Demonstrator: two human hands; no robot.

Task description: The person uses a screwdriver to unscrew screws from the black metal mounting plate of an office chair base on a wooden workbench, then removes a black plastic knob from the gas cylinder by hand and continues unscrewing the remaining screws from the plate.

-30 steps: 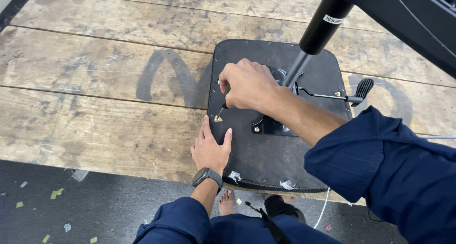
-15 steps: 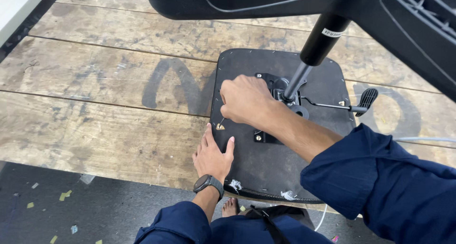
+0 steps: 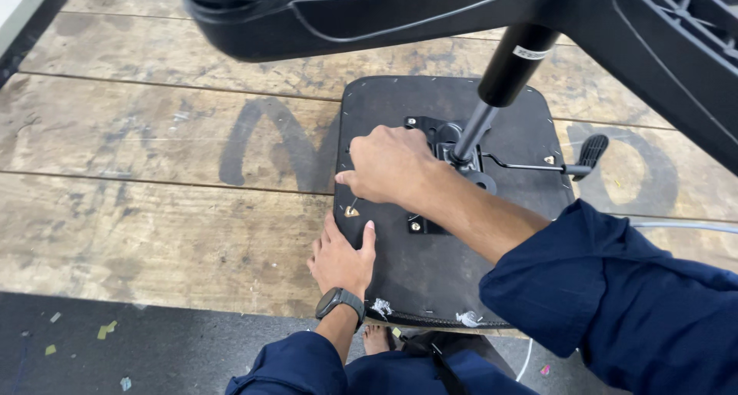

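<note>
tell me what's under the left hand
The left hand lies flat on the black seat base at its edge, over the wooden floor. Whatever its palm covers is hidden.

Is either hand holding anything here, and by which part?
Right hand pinches a thin tool by its upper end; left hand lies flat on the seat base's edge.

A worn wooden plank table (image 3: pixel 154 203) is marked with large faded dark painted letters (image 3: pixel 269 145). Below its near edge, a dark floor (image 3: pixel 115 349) is scattered with small coloured paper scraps (image 3: pixel 104 330). A grey cable (image 3: pixel 684 226) is seen at right.
</note>
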